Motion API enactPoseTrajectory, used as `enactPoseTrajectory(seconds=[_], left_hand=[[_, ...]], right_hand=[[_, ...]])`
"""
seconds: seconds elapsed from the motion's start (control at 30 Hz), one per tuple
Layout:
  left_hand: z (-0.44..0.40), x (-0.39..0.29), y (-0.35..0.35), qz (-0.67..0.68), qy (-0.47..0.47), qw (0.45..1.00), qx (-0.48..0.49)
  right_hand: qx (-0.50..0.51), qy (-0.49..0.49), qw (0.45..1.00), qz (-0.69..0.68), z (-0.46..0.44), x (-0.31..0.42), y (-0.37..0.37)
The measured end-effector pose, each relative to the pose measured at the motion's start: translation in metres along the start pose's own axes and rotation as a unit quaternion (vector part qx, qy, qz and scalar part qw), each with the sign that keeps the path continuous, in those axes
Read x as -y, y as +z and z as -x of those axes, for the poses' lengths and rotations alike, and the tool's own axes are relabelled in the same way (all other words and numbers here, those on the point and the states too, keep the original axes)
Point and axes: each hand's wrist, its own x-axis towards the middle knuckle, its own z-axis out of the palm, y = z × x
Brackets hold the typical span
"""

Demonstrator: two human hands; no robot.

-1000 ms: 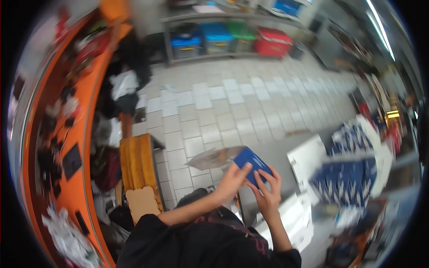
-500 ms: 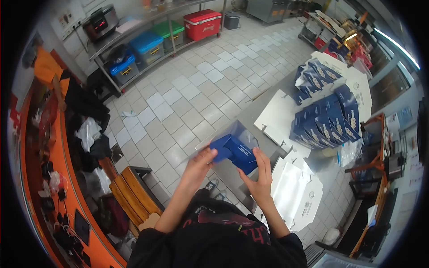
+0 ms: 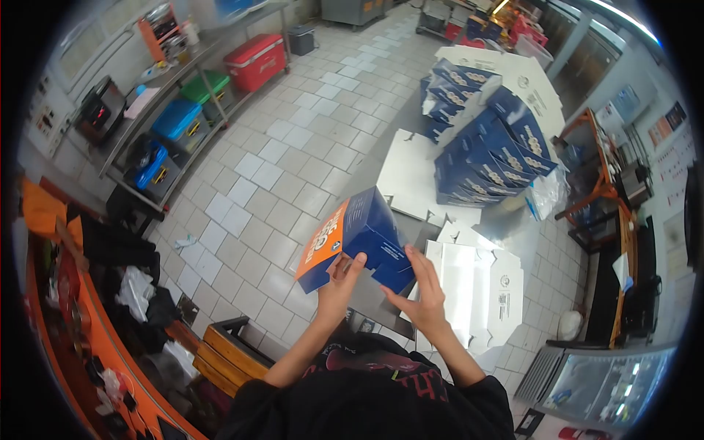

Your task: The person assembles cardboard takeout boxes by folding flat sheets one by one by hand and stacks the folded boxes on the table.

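A blue cardboard box with an orange printed panel (image 3: pixel 352 238) is held up between both hands, over the edge of a metal table (image 3: pixel 411 99). My left hand (image 3: pixel 339 290) grips its near lower side, thumb on the blue card and some fingers hidden behind it. My right hand (image 3: pixel 425 293) pinches the right end between thumb and fingers. Just right of the hands lies an unfolded white cardboard sheet (image 3: pixel 473 290). Beyond it, blue folded cartons (image 3: pixel 491 158) stand in rows on the table, beside another white sheet (image 3: pixel 411 176).
At the left, a person in an orange top (image 3: pixel 44 209) is beside an orange counter (image 3: pixel 92 323). A wooden bench (image 3: pixel 231 359) stands near my left side. A metal shelf (image 3: pixel 147 106) holds bins and a red cooler (image 3: pixel 255 62). A glass-topped freezer (image 3: pixel 601 381) is at lower right.
The blue piece has been turned and opened out into a box shape, and its orange panel now shows. My left hand has shifted slightly right. The view has swung to the right.
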Motion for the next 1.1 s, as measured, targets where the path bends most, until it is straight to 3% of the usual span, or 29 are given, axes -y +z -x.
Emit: enactPoseTrajectory(seconds=[0.07,0.1,0.17,0.23,0.3,0.37,0.43,0.5,0.57,0.6,0.63,0.7,0.73,0.8,0.83,0.9,0.93,1.0,1.1], left_hand=[[-0.006,0.007,0.006,0.045,-0.07,0.997,-0.001],[-0.008,0.006,0.011,0.043,-0.072,0.996,0.013],[-0.012,0.004,0.022,0.162,-0.065,0.98,0.091],[-0.014,0.005,0.027,0.15,-0.096,0.976,0.126],[-0.014,0.004,0.035,0.101,-0.036,0.98,0.168],[-0.012,-0.005,0.05,0.092,-0.077,0.976,0.182],[-0.019,-0.012,0.071,0.054,0.056,0.93,0.359],[-0.011,-0.032,0.093,0.061,0.085,0.917,0.384],[-0.004,-0.041,0.102,-0.041,0.121,0.911,0.393],[-0.006,-0.042,0.098,-0.082,0.092,0.909,0.398],[-0.009,-0.042,0.097,-0.034,0.012,0.917,0.397],[-0.021,-0.037,0.105,-0.017,-0.088,0.933,0.348],[-0.023,-0.038,0.113,-0.018,-0.091,0.936,0.339],[-0.032,-0.048,0.134,0.298,-0.2,0.866,0.348],[-0.037,-0.049,0.138,0.299,-0.203,0.871,0.334],[-0.044,-0.05,0.14,0.43,-0.269,0.767,0.392],[-0.044,-0.051,0.142,0.426,-0.273,0.771,0.386],[-0.044,-0.048,0.142,0.43,-0.274,0.774,0.376],[-0.042,-0.046,0.138,0.42,-0.273,0.779,0.376]], right_hand=[[-0.026,0.028,0.999,-0.001,0.006,0.001,0.001],[-0.047,0.05,0.998,-0.008,0.007,0.001,0.002],[-0.073,0.078,0.994,0.004,0.006,0.002,-0.001],[-0.095,0.103,0.99,0.022,0.004,0.001,-0.003],[-0.12,0.113,0.986,0.038,0.003,-0.001,-0.011],[-0.118,0.179,0.976,-0.026,0.001,-0.001,-0.025],[-0.188,0.235,0.944,-0.138,0.0,-0.021,-0.043],[-0.196,0.27,0.935,-0.121,-0.006,-0.053,-0.091],[-0.307,0.263,0.9,-0.16,-0.022,-0.083,-0.15],[-0.347,0.282,0.879,-0.163,-0.044,-0.088,-0.187],[-0.382,0.231,0.869,-0.211,-0.055,-0.126,-0.222],[-0.384,0.193,0.861,-0.272,-0.095,-0.164,-0.284],[-0.379,0.164,0.886,-0.212,-0.11,-0.193,-0.306],[-0.359,0.181,0.847,-0.347,-0.142,-0.256,-0.341],[-0.33,0.203,0.843,-0.373,-0.154,-0.267,-0.343],[-0.271,0.265,0.849,-0.369,-0.169,-0.284,-0.333],[-0.263,0.273,0.846,-0.375,-0.171,-0.294,-0.325],[-0.227,0.414,0.832,-0.292,-0.173,-0.307,-0.315],[-0.136,0.403,0.878,-0.22,-0.172,-0.316,-0.306]])
